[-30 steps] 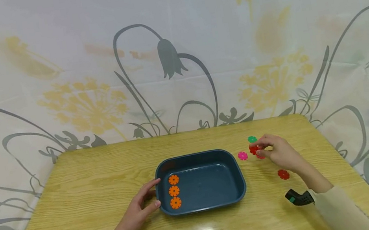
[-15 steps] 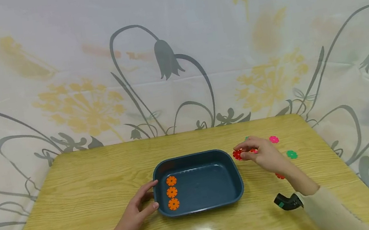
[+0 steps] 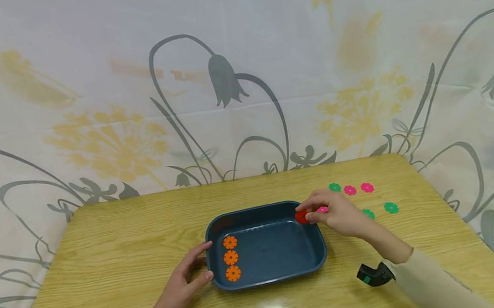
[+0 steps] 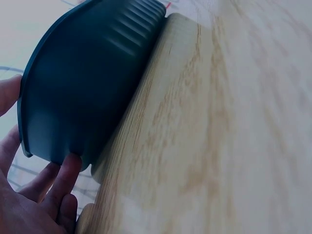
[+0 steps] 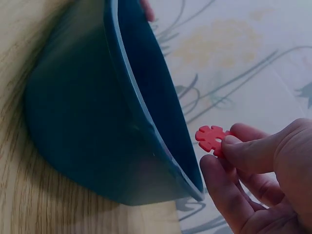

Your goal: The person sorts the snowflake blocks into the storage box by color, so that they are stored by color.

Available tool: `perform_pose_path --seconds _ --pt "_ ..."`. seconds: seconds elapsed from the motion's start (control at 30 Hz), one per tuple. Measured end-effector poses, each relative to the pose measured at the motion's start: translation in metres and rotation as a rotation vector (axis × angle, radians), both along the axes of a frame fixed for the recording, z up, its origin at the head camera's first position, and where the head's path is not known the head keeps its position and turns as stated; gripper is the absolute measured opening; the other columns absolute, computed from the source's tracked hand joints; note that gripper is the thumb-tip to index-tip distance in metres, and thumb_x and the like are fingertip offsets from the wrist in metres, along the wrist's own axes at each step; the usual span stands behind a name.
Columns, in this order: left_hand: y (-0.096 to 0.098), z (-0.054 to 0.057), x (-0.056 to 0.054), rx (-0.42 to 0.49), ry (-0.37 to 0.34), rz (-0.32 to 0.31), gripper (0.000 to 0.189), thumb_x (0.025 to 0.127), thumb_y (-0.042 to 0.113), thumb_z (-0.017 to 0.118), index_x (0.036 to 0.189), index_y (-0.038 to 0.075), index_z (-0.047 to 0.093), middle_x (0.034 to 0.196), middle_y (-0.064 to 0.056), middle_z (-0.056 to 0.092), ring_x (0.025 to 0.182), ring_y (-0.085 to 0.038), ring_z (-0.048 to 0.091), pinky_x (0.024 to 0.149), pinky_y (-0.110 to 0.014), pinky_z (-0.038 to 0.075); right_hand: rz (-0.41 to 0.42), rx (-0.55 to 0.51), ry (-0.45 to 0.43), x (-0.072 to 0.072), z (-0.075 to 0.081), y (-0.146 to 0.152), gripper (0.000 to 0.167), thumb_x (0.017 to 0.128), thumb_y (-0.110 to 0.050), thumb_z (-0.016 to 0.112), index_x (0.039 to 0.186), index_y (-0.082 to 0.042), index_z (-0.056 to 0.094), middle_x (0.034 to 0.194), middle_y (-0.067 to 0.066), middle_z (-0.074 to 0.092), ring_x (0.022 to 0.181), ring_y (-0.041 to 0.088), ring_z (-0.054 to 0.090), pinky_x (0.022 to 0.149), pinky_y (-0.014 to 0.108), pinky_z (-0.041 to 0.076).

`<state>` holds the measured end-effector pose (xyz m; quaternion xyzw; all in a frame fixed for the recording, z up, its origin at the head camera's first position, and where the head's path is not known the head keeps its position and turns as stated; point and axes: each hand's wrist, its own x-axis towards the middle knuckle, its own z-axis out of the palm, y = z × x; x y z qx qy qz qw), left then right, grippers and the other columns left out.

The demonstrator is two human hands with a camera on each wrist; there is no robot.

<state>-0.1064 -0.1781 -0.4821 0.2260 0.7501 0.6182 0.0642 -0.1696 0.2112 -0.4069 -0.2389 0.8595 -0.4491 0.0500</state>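
Note:
A dark blue rectangular tray stands on the wooden table, with several orange flower-shaped discs in a column along its left side. My left hand holds the tray's left end; in the left wrist view, fingertips press its outer wall while others reach the rim. My right hand pinches a red flower-shaped disc between thumb and fingers, above the tray's right rim. In the head view this red disc is partly covered by the fingers.
Right of the tray, pink discs and green discs lie on the table. One pink disc is partly hidden behind the right hand. A patterned cloth hangs behind the table.
My right hand has carried the red disc leftward from the loose discs to the tray's right rim, uncovering pink and green discs. The left hand stays at the tray's left end.

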Motion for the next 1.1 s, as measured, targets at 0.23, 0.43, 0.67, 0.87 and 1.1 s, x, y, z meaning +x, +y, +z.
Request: perform_pose_path --seconds 0.23,0.43,0.67,0.87,1.1 --pt "0.0 0.0 0.001 -0.008 -0.023 0.012 0.054 0.092 0.009 0.058 0.142 0.011 0.038 0.141 -0.009 0.038 0.114 -0.032 0.049 0.093 -0.035 0.04 0.092 0.055 0.049 -0.005 0.001 -0.011 0.021 0.087 -0.009 0.065 0.104 -0.02 0.07 0.09 -0.007 0.059 0.081 0.015 0.055 0.066 0.03 0.051" --pt "0.0 0.001 0.001 -0.012 -0.025 0.012 0.054 0.092 0.01 0.058 0.142 0.012 0.038 0.142 -0.009 0.037 0.115 -0.033 0.049 0.093 -0.034 0.04 0.201 0.101 0.069 -0.012 0.003 -0.02 0.022 0.087 -0.008 0.066 0.106 -0.017 0.071 0.091 -0.008 0.059 0.075 0.012 0.056 0.063 0.029 0.05" --pt "0.0 0.001 0.0 -0.018 -0.02 0.012 0.053 0.092 0.01 0.058 0.142 0.012 0.038 0.142 -0.009 0.037 0.114 -0.032 0.049 0.094 -0.033 0.039 0.294 0.14 0.091 -0.02 0.005 -0.031 0.02 0.088 -0.007 0.064 0.104 -0.015 0.072 0.091 -0.008 0.059 0.075 0.01 0.056 0.064 0.028 0.048" --pt "0.0 0.001 0.001 -0.022 -0.025 0.016 0.053 0.092 0.011 0.058 0.142 0.012 0.039 0.141 -0.009 0.038 0.114 -0.032 0.049 0.093 -0.033 0.039 0.311 0.214 0.079 -0.028 0.008 -0.042 0.019 0.088 -0.008 0.064 0.103 -0.014 0.073 0.09 -0.011 0.058 0.078 0.01 0.054 0.066 0.029 0.048" --pt "0.0 0.002 0.001 -0.022 -0.03 0.02 0.053 0.092 0.011 0.058 0.142 0.013 0.039 0.142 -0.008 0.038 0.114 -0.032 0.049 0.092 -0.033 0.04 0.363 0.222 0.077 -0.037 0.006 -0.054 0.018 0.088 -0.007 0.063 0.101 -0.016 0.074 0.087 -0.011 0.058 0.079 0.008 0.055 0.066 0.027 0.048"
